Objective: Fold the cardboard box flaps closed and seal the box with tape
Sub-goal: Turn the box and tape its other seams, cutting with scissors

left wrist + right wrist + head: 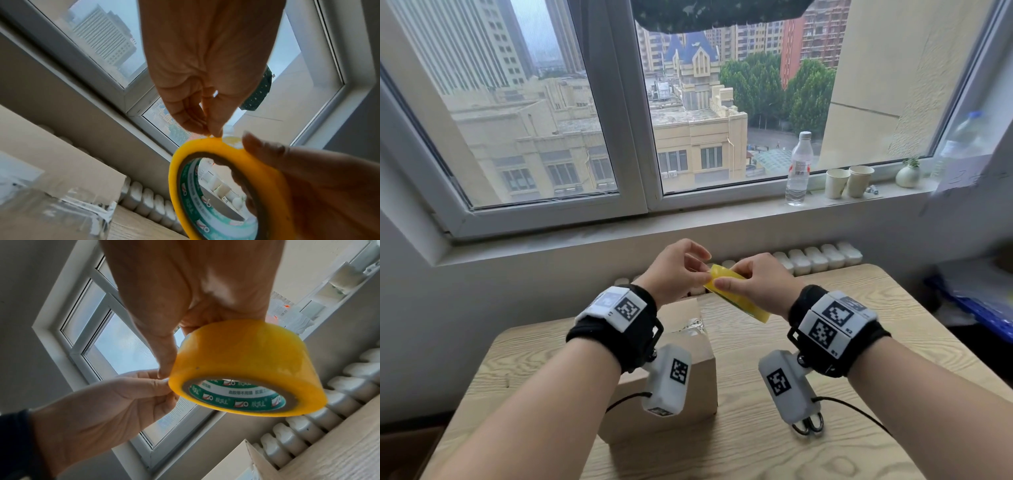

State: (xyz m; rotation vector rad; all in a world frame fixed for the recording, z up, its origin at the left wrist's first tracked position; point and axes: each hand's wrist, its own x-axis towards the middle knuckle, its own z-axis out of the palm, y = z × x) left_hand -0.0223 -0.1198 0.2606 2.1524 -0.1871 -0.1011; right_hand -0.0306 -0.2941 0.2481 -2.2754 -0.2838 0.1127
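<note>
A yellow tape roll with a green-printed core is held up in the air above the table. My right hand grips the roll around its rim. My left hand pinches at the roll's outer edge with thumb and fingertips. The brown cardboard box stands on the wooden table below my left wrist, partly hidden by the forearm. Old clear tape shows on its top in the left wrist view.
A white radiator runs behind the table under the windowsill. On the sill stand a plastic bottle, two paper cups and a small vase. Blue items lie to the right of the table.
</note>
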